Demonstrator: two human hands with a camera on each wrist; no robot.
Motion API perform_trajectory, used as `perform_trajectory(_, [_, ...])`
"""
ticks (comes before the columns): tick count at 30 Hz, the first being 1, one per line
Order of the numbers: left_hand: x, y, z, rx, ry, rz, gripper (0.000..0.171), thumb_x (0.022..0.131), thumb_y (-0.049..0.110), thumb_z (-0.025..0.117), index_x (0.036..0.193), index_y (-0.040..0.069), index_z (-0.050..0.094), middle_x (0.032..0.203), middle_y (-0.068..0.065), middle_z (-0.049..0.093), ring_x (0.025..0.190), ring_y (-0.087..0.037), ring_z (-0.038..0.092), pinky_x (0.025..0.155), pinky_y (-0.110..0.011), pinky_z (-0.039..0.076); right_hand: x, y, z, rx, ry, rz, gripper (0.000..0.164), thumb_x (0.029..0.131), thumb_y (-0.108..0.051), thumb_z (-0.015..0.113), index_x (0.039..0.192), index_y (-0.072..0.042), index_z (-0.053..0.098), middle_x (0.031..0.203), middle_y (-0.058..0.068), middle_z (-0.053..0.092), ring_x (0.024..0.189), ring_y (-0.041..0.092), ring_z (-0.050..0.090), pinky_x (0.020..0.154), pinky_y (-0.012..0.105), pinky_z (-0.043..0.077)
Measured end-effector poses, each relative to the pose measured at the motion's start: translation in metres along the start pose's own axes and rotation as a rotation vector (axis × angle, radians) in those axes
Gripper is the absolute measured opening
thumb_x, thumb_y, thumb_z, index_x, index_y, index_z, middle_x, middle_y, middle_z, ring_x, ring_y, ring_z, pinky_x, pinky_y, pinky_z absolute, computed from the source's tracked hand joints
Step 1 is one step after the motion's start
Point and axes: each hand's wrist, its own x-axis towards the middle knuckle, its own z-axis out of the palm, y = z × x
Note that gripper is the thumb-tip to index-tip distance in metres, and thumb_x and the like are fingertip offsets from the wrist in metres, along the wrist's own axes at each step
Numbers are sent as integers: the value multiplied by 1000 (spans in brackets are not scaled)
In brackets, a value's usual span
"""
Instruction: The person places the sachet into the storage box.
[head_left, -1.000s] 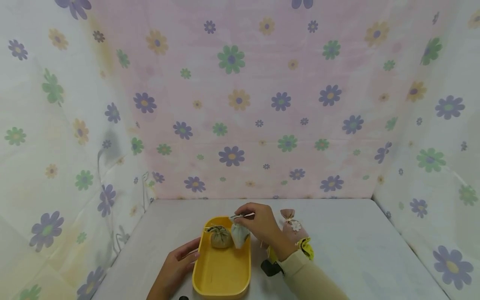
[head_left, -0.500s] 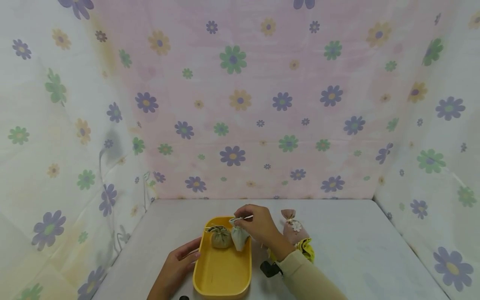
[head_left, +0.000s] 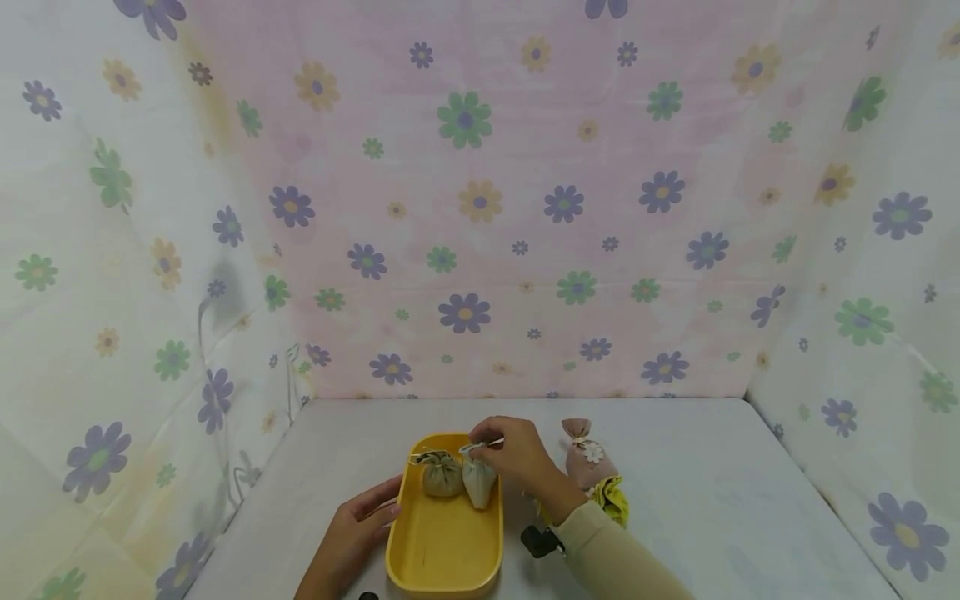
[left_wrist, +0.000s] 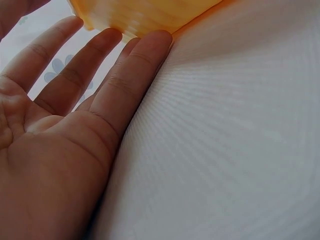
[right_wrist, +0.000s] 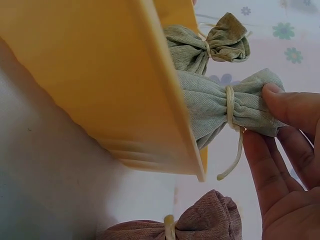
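My right hand (head_left: 517, 454) pinches the gathered top of a pale grey-green drawstring pouch (head_left: 478, 485) between thumb and fingers. In the right wrist view the pouch (right_wrist: 205, 107) is tied with a cream cord, and its lower part is hidden behind the wall of the yellow tray (right_wrist: 100, 75). Beside it in the tray (head_left: 442, 554) sits an olive-brown drawstring pouch (head_left: 441, 477). My left hand (head_left: 356, 525) rests against the tray's left side. Its fingers (left_wrist: 132, 75) are nearly straight, the tips at the tray wall in the left wrist view.
Right of the tray, partly behind my right forearm, lie a pink pouch (head_left: 588, 462) with a white flower and a yellow pouch (head_left: 613, 500). A black object (head_left: 540, 542) lies nearer me. A small dark round thing (head_left: 368, 596) shows at the bottom edge. Flowered cloth walls enclose the table.
My right hand has lowered slightly, and the pale pouch has come down deeper into the tray beside the olive-brown one. The left hand stays at the tray's side.
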Motion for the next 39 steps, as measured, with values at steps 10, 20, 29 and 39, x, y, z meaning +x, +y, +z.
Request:
perform_trajectory(10, [-2,-1,2,-18,12,18,70,90,40,80,149,12,56,153,-11,56,131,-23,62,98,-37,60,-2,4,1,-16,-11,15,15,94,-18,78,107,-24,76,103,-10,74,99,10,71,84,26,63])
perform_trajectory(20, [-3,1,4,-21,31,26,70,89,39,81,149,12,57,153,-11,56,132,-24,61,98,-37,60,-2,7,1,7,-19,11,17,92,-18,79,108,-24,75,104,-9,74,98,8,71,83,24,63])
perform_trajectory(29, [-3,2,4,-23,29,26,67,89,37,81,148,13,58,152,-10,57,130,-23,63,97,-37,61,-5,3,-5,-6,-9,-1,19,91,-21,81,109,-23,75,105,-7,73,98,9,70,85,26,63])
perform_trajectory(39, [-4,3,4,-19,27,10,69,90,39,80,149,13,57,152,-11,57,130,-23,63,97,-37,61,-13,3,-15,-88,32,-7,23,91,-32,82,111,-24,75,109,-7,73,105,15,69,88,32,63])
